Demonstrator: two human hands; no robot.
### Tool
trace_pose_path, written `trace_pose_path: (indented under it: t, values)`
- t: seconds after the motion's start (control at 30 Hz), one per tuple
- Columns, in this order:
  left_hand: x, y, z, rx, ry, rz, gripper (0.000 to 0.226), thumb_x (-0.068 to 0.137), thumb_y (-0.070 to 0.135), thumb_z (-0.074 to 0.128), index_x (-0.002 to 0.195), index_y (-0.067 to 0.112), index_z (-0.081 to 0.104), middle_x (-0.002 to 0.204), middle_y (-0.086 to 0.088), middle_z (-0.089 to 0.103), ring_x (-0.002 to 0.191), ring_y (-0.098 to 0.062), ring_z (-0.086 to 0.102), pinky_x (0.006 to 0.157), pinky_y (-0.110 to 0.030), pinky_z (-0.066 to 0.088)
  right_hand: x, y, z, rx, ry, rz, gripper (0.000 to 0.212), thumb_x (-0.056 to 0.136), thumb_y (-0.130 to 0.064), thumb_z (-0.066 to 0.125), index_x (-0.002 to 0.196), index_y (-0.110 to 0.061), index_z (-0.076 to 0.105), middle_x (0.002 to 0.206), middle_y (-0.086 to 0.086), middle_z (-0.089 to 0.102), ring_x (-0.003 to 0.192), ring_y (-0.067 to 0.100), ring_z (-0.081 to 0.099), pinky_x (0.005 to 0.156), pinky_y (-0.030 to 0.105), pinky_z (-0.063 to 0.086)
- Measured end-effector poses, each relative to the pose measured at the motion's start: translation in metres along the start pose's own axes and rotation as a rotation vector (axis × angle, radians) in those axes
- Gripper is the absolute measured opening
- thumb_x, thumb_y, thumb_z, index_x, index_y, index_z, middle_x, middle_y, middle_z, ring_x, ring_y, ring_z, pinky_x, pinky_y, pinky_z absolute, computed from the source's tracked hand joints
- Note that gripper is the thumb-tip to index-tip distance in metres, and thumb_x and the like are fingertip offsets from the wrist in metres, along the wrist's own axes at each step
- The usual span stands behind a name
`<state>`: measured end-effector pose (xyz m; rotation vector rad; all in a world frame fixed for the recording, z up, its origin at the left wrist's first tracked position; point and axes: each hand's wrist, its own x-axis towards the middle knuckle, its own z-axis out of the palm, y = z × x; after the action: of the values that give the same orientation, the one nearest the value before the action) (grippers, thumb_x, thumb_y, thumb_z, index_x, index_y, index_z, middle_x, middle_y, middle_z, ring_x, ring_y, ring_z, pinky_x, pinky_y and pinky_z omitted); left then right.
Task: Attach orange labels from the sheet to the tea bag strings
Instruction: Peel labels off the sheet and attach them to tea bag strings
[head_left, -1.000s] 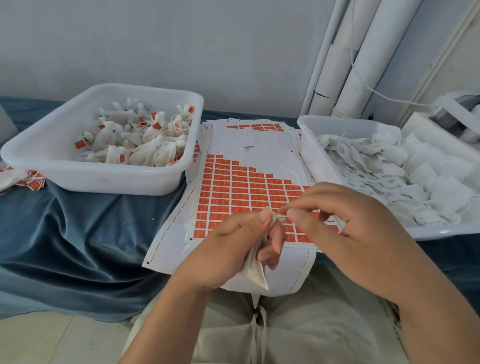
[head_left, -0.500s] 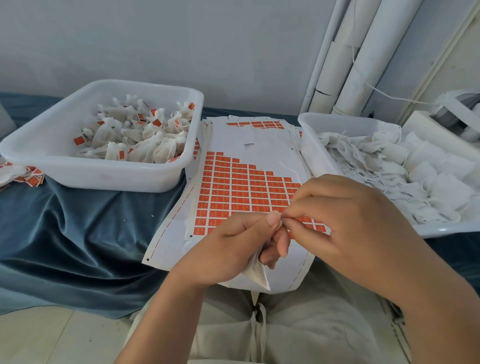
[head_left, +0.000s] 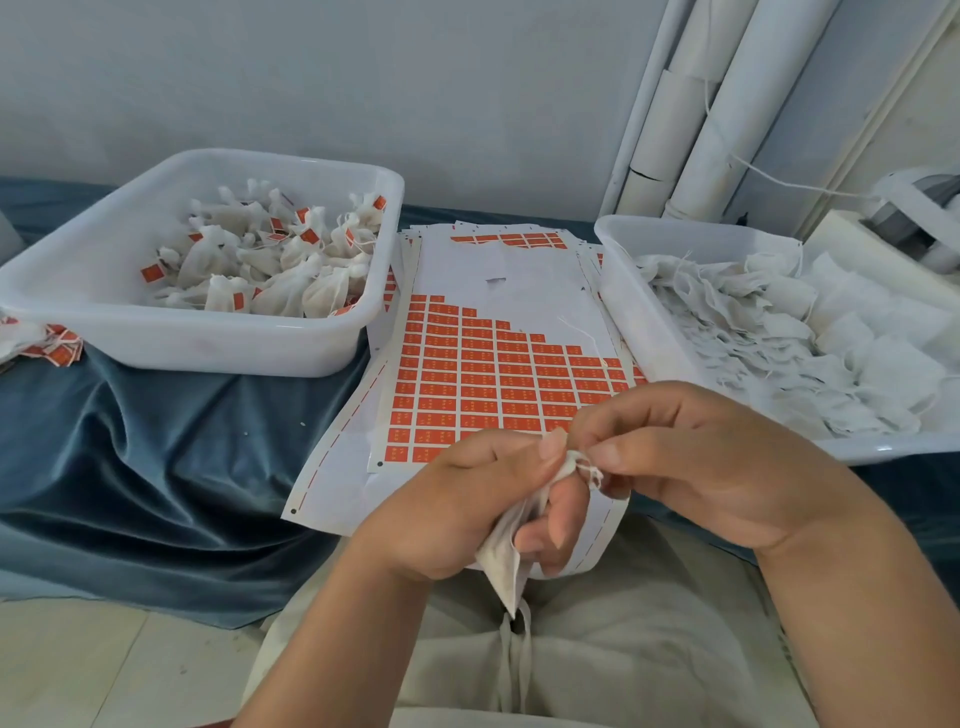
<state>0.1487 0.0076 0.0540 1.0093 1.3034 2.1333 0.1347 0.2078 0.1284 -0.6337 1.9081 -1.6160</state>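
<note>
- Two hands meet above the near edge of the table (head_left: 291, 395), over the near end of the label sheet (head_left: 493, 374); one tea bag (head_left: 501, 561) is held between them.
- Left hand (head_left: 467, 499): fingers curled round the tea bag; thumb and forefinger pinch its gathered top; the body of the bag hangs below the palm, past the table's near edge and above the lap.
- Right hand (head_left: 717, 467): thumb and forefinger closed in a pinch on the string (head_left: 589, 470) at the top of the bag; remaining fingers curled; the string shows as a small white tangle between the fingertips of both hands.
- Label sheet: lies along the middle of the table, between the two tubs; its near end overhangs the near edge; the orange labels (head_left: 467, 384) fill the near rows in a stepped pattern; the far part is bare white backing; further sheets lie stacked beneath it.
- Loose thread (head_left: 582, 327): lies on the bare backing, near the right tub.
- Left tub (head_left: 208, 343): white; stands toward the far left corner; holds labelled bags (head_left: 270, 270) with orange tags showing.
- Right tub (head_left: 644, 332): white; stands at the right edge; holds plain bags (head_left: 779, 338) in a heap.
- Label scraps (head_left: 57, 348): a small pile at the left edge, just beside the left tub.
- Blue cloth (head_left: 130, 467): covers the table; hangs in folds over the near edge.
- White pipes (head_left: 727, 104): upright against the wall behind the far right corner.
</note>
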Motion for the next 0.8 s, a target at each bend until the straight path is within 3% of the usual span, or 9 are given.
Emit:
trace_pose_path:
  t: [0.07,0.17,0.27,0.33,0.4,0.57,0.8]
  values:
    - [0.001,0.001,0.002,0.005,0.002,-0.007,0.045,0.115,0.038,0.037,0.089,0.028,0.073,0.068,0.017,0.057,0.061,-0.005,0.054,0.070,-0.024,0.052,-0.003,0.001,-0.002,-0.002,0.004,0.012,0.016,0.081,-0.030,0.071,0.083,-0.018,0.081,0.081,0.003,0.069,0.077,0.013,0.057,0.072,0.026,0.047]
    - [0.002,0.004,0.003,0.041,0.053,-0.032,0.044,0.113,0.042,0.040,0.086,0.028,0.072,0.066,0.015,0.055,0.061,-0.006,0.054,0.070,-0.023,0.052,-0.009,-0.006,-0.001,-0.224,0.102,-0.058,0.017,0.087,-0.038,0.069,0.085,-0.026,0.082,0.083,-0.006,0.075,0.081,0.008,0.066,0.080,0.024,0.054]
    - [0.001,0.009,0.003,0.126,0.121,-0.084,0.043,0.110,0.049,0.043,0.083,0.030,0.071,0.064,0.012,0.052,0.061,-0.010,0.053,0.071,-0.025,0.052,-0.014,-0.015,0.002,-0.514,0.231,-0.096,0.022,0.084,-0.053,0.068,0.089,-0.035,0.080,0.093,-0.006,0.077,0.090,0.018,0.073,0.086,0.040,0.060]
    - [-0.001,0.013,0.002,0.198,0.152,-0.126,0.045,0.109,0.052,0.042,0.082,0.031,0.071,0.064,0.011,0.051,0.062,-0.011,0.052,0.073,-0.028,0.053,-0.015,-0.018,0.006,-0.699,0.288,-0.119,0.022,0.082,-0.056,0.065,0.086,-0.039,0.077,0.092,-0.012,0.075,0.085,0.017,0.069,0.075,0.036,0.057]
    - [-0.001,0.016,0.003,0.260,0.181,-0.156,0.046,0.109,0.049,0.039,0.081,0.032,0.071,0.064,0.011,0.052,0.063,-0.012,0.052,0.074,-0.029,0.053,-0.015,-0.021,0.012,-0.812,0.341,-0.129,0.013,0.084,-0.047,0.065,0.080,-0.038,0.074,0.091,-0.017,0.072,0.085,0.012,0.066,0.068,0.027,0.050]
    - [0.003,0.020,0.007,0.406,0.256,-0.134,0.045,0.111,0.041,0.037,0.084,0.026,0.071,0.066,0.011,0.054,0.065,-0.009,0.052,0.073,-0.025,0.053,-0.012,-0.015,0.019,-1.183,0.446,-0.118,0.017,0.090,-0.037,0.061,0.082,-0.036,0.075,0.086,-0.021,0.064,0.092,0.001,0.058,0.071,0.018,0.044]
    - [0.001,0.025,0.009,0.391,0.292,-0.058,0.047,0.112,0.039,0.037,0.079,0.030,0.070,0.064,0.011,0.052,0.065,-0.010,0.052,0.073,-0.023,0.054,-0.019,-0.003,0.026,-0.681,0.635,-0.314,0.012,0.097,-0.034,0.069,0.107,-0.035,0.077,0.103,-0.022,0.073,0.100,0.003,0.070,0.080,0.010,0.051]
